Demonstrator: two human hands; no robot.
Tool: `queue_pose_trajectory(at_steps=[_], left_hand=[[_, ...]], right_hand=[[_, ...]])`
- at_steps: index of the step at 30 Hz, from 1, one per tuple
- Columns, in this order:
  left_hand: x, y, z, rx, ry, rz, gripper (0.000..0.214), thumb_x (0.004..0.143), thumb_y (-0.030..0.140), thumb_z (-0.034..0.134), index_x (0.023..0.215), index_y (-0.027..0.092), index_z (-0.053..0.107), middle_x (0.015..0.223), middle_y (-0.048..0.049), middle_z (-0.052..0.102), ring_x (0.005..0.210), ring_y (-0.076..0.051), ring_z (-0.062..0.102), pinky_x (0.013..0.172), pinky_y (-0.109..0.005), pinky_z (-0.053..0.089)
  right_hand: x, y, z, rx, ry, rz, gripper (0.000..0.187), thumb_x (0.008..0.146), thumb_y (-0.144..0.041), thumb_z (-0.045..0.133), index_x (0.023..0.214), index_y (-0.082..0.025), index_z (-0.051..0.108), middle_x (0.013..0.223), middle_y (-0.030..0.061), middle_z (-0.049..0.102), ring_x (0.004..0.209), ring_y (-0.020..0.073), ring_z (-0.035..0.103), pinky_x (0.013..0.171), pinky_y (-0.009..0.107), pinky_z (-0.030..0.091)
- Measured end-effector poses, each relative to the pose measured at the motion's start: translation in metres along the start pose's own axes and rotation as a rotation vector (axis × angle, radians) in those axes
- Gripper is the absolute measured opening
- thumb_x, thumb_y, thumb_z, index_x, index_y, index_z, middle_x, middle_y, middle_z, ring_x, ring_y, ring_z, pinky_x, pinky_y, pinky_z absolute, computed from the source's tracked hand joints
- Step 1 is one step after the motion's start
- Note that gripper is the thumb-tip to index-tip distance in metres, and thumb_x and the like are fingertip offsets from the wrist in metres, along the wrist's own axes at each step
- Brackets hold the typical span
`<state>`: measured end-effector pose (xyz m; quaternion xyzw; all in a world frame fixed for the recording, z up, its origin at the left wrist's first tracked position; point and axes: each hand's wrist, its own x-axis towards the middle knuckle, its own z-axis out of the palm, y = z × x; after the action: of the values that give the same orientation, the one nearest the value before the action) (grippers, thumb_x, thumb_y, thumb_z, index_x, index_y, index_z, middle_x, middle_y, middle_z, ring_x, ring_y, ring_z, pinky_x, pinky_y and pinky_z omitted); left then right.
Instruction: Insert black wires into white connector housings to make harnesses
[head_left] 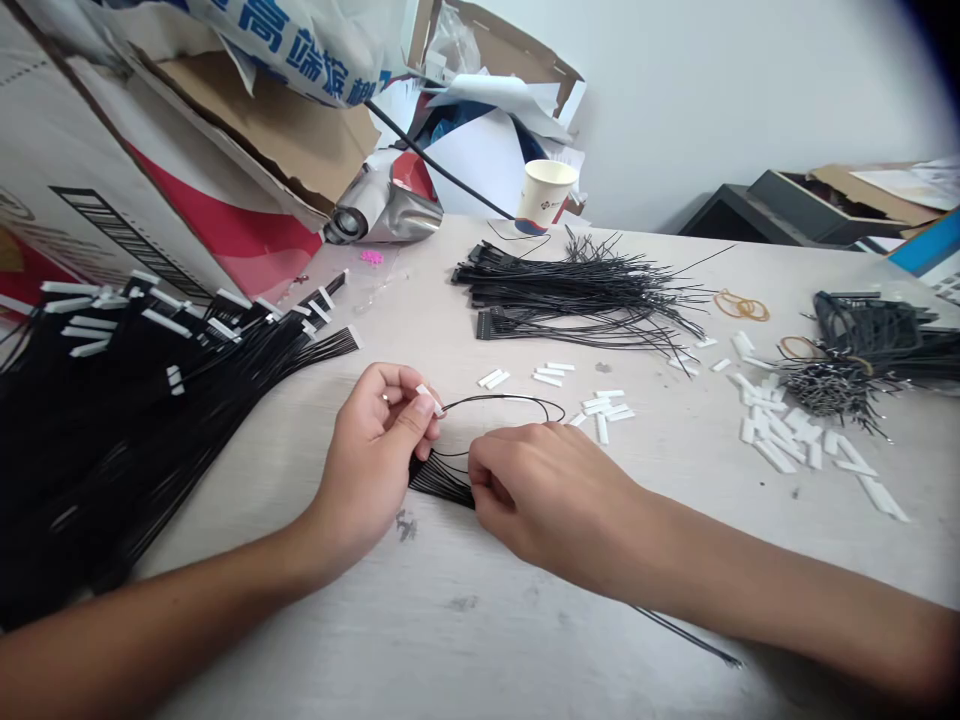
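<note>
Between the thumb and fingers of my left hand (382, 440) is a small white connector housing (430, 399). Two thin black wires (502, 397) run out of it and loop to the right. My right hand (540, 490) is closed, its fingertips turned down over a flat black wire harness (442, 480) on the table. Its fingers seem to grip wires, though the fingertips are hidden. Loose wire ends (720, 657) stick out below my right forearm.
Finished-looking black harnesses with white connectors (187, 330) pile up at left. More black wire bundles (555, 285) lie at the back. Loose white housings (780, 430) are scattered right, near rubber bands (741, 305). A paper cup (544, 195) and a cardboard box (112, 170) stand behind.
</note>
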<state>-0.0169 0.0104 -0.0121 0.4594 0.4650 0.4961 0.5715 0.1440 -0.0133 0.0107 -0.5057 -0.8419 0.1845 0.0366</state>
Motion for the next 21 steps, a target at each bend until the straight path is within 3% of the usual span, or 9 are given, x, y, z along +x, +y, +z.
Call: queue_pose_trajectory(at_steps=[14, 21], left_hand=[[-0.0019, -0.0009, 0.0001, 0.117, -0.036, 0.001, 0.008, 0.087, 0.015, 0.057, 0.086, 0.021, 0.051, 0.077, 0.0038, 0.056, 0.065, -0.009, 0.05, 0.056, -0.022, 0.04], [-0.0034, 0.0039, 0.0014, 0.253, -0.045, 0.027, 0.008, 0.088, 0.015, 0.055, 0.084, 0.021, 0.051, 0.074, 0.0043, 0.053, 0.065, -0.01, 0.047, 0.057, -0.024, 0.038]], right_hand=[[0.0015, -0.0012, 0.0016, -0.026, -0.013, -0.042, 0.016, 0.083, -0.014, 0.048, 0.068, -0.017, 0.047, 0.066, -0.0008, 0.059, 0.051, 0.0101, 0.031, 0.051, 0.028, 0.017], [0.0006, 0.0012, -0.0018, 0.101, 0.018, -0.059, 0.012, 0.083, -0.012, 0.046, 0.073, -0.018, 0.044, 0.061, -0.003, 0.052, 0.052, 0.0096, 0.035, 0.05, 0.026, 0.021]])
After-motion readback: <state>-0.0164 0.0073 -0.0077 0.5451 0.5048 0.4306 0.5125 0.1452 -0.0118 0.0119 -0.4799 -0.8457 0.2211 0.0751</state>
